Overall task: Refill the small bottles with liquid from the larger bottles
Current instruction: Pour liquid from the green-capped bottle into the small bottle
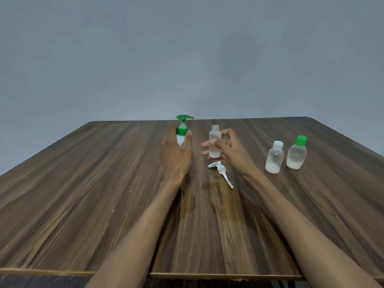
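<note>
On the wooden table, the person's left hand reaches around a white bottle with a green pump. Its fingers curl around the body of that bottle, and the back of the hand hides most of the bottle, so whether the grasp is tight cannot be told. The pump's nozzle points right, and the bottle stands upright near the far edge of the table.

The right hand holds a small clear bottle with no cap, upright and just right of the pump bottle. The thumb and fingers wrap around its middle, and its open threaded neck shows above them. Its base sits at or just above the table; which one cannot be told. A little whitish liquid seems to lie at its bottom.

A white pump head with its dip tube lies on its side on the table just in front of the clear bottle, tube pointing toward the person.

Well to the right stand two more small bottles side by side, both capped and each holding some white liquid at the bottom: a white-capped bottle and, just right of it, a green-capped bottle.
</note>
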